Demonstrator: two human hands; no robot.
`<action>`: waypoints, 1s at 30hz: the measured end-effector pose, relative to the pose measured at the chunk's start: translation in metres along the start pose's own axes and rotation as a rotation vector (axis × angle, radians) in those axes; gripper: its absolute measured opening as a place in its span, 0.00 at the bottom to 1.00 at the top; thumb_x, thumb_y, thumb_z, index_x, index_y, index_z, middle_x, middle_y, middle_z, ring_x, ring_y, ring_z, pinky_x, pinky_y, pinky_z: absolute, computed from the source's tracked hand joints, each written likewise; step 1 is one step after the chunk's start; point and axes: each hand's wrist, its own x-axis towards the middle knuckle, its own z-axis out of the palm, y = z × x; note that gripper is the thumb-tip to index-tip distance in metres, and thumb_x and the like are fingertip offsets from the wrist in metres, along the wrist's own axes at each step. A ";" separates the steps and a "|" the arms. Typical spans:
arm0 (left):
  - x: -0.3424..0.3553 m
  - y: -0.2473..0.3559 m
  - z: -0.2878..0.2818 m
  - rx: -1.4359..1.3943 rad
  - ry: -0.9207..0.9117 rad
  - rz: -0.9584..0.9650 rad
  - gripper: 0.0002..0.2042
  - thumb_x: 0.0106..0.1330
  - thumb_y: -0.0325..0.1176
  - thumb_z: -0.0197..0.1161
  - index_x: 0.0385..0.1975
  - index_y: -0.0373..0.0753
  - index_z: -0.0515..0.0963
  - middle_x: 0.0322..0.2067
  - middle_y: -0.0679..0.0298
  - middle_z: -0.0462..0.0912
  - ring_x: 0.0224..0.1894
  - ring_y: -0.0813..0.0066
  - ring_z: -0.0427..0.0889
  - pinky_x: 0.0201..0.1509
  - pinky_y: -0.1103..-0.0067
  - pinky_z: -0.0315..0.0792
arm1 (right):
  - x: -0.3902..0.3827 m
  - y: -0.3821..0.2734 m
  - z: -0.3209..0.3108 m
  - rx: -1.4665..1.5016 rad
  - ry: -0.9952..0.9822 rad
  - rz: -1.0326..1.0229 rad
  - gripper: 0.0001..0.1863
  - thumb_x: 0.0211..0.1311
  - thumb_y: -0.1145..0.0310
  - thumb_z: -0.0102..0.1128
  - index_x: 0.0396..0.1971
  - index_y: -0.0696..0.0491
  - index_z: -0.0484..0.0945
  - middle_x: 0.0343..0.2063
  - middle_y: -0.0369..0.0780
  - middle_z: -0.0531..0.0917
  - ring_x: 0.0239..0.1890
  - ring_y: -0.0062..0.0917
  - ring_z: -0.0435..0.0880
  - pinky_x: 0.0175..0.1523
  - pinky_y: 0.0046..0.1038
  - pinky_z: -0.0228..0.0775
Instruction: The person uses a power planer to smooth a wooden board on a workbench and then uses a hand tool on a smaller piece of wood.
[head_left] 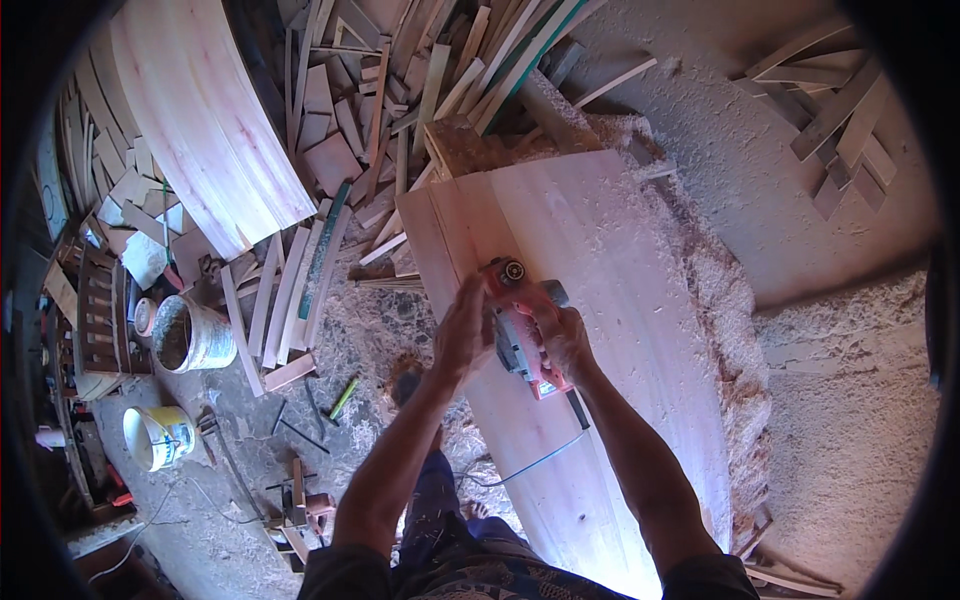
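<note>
A red and grey electric hand planer [513,338] rests on a wide, pale wooden panel [600,230]. My right hand [562,335] is closed round the planer's handle on its right side. On the other side, my left hand [463,325] presses against the front part of the planer near its round knob; its fingertips are partly hidden by the tool. A dark cord sleeve leaves the planer's rear, and a thin blue cord [530,463] runs across the panel toward its left edge. Shavings lie along the panel's right side.
Another pale panel [205,110] leans at the upper left among wood offcuts [340,140]. Two buckets [208,340] [160,437], a green-handled tool [344,398] and long strips lie left. Shavings [850,380] heap on the right beside stacked boards [840,120].
</note>
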 end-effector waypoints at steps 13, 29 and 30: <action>-0.083 -0.075 0.064 -0.518 0.085 -0.511 0.26 0.64 0.35 0.67 0.59 0.33 0.68 0.47 0.48 0.81 0.50 0.54 0.82 0.53 0.64 0.75 | 0.073 -0.053 0.017 -0.005 -0.020 -0.109 0.29 0.70 0.42 0.45 0.38 0.52 0.85 0.18 0.43 0.81 0.17 0.27 0.82 0.26 0.33 0.76; -0.069 -0.089 0.038 -0.645 -0.128 -0.731 0.17 0.73 0.40 0.61 0.52 0.34 0.72 0.40 0.57 0.82 0.37 0.70 0.83 0.35 0.74 0.78 | 0.162 -0.113 0.041 0.101 -0.040 0.004 0.23 0.70 0.46 0.51 0.36 0.51 0.84 0.20 0.36 0.76 0.17 0.24 0.72 0.21 0.33 0.65; -0.070 -0.089 0.040 -0.680 -0.122 -0.741 0.17 0.73 0.41 0.61 0.51 0.34 0.72 0.39 0.58 0.81 0.37 0.72 0.82 0.34 0.75 0.77 | 0.166 -0.113 0.041 0.094 -0.025 -0.015 0.23 0.70 0.46 0.51 0.37 0.51 0.85 0.20 0.36 0.76 0.17 0.24 0.73 0.21 0.33 0.65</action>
